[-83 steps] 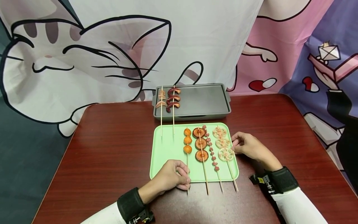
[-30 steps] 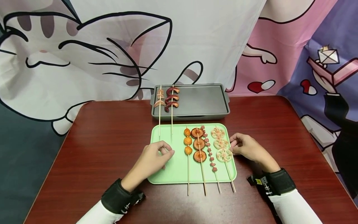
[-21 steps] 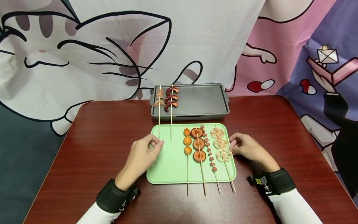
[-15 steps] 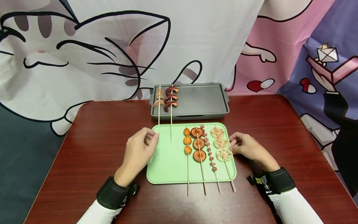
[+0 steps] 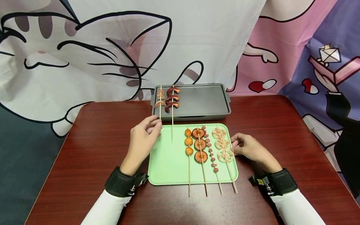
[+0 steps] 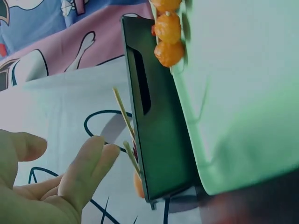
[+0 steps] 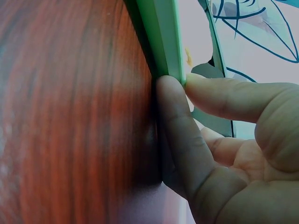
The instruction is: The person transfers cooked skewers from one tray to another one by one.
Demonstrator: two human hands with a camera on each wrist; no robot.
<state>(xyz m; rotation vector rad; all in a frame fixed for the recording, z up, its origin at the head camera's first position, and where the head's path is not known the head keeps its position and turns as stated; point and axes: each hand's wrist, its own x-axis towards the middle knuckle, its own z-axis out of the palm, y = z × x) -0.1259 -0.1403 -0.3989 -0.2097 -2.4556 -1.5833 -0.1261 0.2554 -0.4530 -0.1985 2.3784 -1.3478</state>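
My left hand (image 5: 144, 137) is beside the stick of the pale-slice skewer (image 5: 160, 104), its fingertips close to the stick. Thumb and fingers (image 6: 88, 163) stand apart in the left wrist view, with nothing between them. That skewer and a dark red curled-piece skewer (image 5: 172, 100) lie on the grey baking pan (image 5: 202, 100), sticks jutting over its front edge. At the green tray's (image 5: 168, 168) right rim, my right hand (image 5: 250, 148) pinches the edge between thumb and finger (image 7: 173, 98). Skewers of orange balls (image 5: 189, 142), mushroom slices (image 5: 200, 144), small pink pieces (image 5: 211, 150) and lotus root slices (image 5: 222, 143) lie on the tray.
The tray and pan stand on a dark red wooden table (image 5: 92, 162), the pan behind the tray near the far edge. Behind the table hangs a printed cloth (image 5: 219, 40). A dark shape (image 5: 350, 156) stands at the right edge of the view.
My left hand let go of the orange-ball skewer's stick, moved left, then forward to the pale-slice skewer's stick. My right hand stays at the tray rim.
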